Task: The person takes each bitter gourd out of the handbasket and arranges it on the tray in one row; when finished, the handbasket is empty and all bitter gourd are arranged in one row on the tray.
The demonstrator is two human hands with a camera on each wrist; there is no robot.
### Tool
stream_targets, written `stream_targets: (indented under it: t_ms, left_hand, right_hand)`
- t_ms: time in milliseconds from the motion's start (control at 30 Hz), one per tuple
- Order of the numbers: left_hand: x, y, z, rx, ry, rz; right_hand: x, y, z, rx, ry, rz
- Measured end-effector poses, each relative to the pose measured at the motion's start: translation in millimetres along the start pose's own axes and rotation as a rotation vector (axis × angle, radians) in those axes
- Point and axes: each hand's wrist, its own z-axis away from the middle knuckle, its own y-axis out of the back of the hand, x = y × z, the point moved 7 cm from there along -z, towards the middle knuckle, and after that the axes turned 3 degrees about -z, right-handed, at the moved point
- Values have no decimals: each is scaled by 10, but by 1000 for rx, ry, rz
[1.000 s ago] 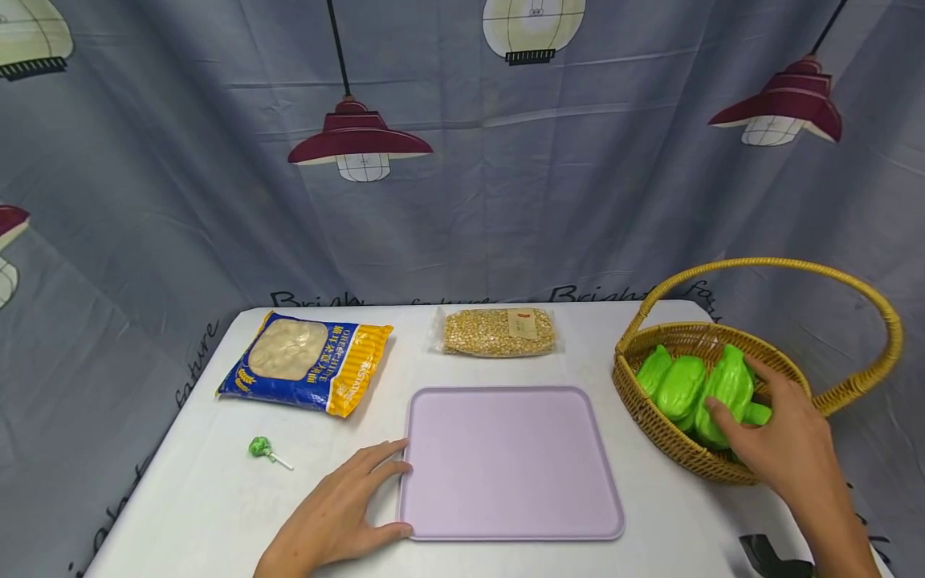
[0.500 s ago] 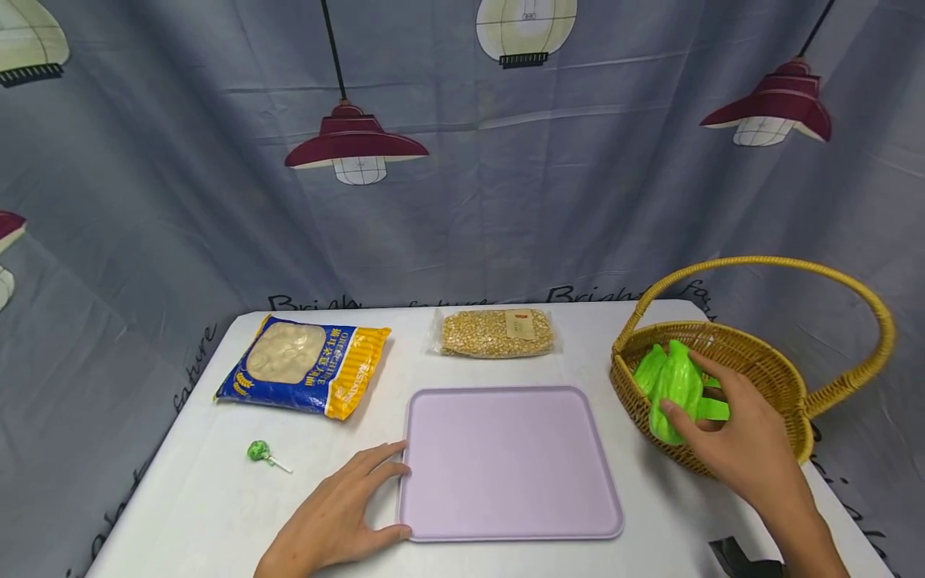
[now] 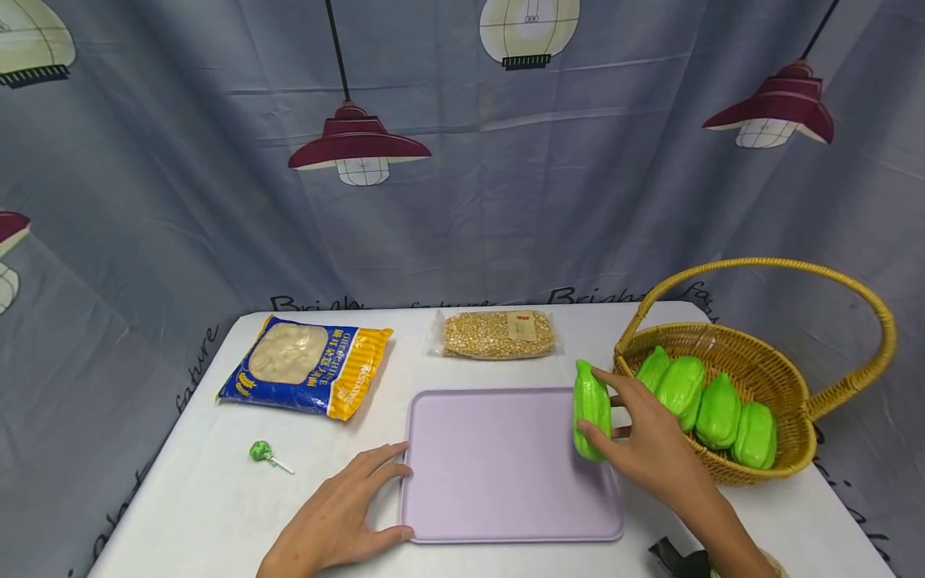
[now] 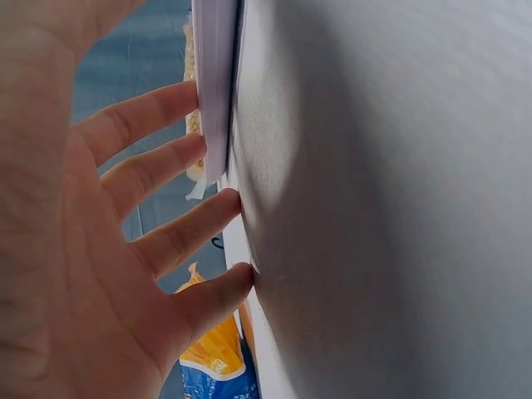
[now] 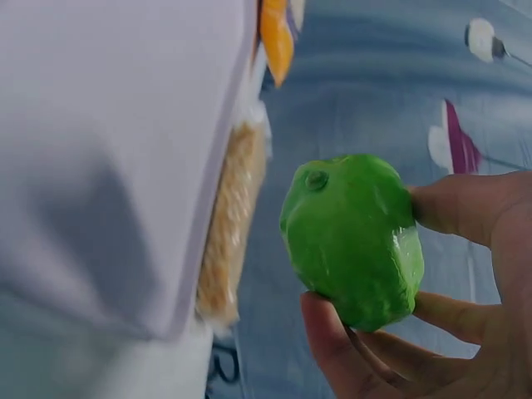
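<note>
Your right hand (image 3: pixel 650 433) grips a green fruit (image 3: pixel 591 413) between thumb and fingertips, the fingers bent only partway. The fruit is upright, its narrow tip up, raised over the right edge of the lilac tray (image 3: pixel 499 466); in the right wrist view a shadow falls on the tray. Your left hand (image 3: pixel 343 510) lies at the tray's left side, fingers spread and relaxed, some fingertips touching its rim; it has hold of nothing.

Just right of the tray stands a wicker basket (image 3: pixel 791 393) with a tall arched handle, and four more green fruits (image 3: pixel 719 411) lie in it side by side. Behind the tray is a packet of yellow grains (image 3: pixel 484 335). Beyond the tray's far left corner lies a blue and yellow bag (image 3: pixel 296 357), and well left of the tray a green lollipop (image 3: pixel 261 451).
</note>
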Motion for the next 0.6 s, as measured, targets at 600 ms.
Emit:
stream_targets:
  t_ms: [600]
  left_hand:
    - [14, 15, 16, 52, -26, -3]
  right_hand:
    - [-340, -1000, -219, -174, 66, -116]
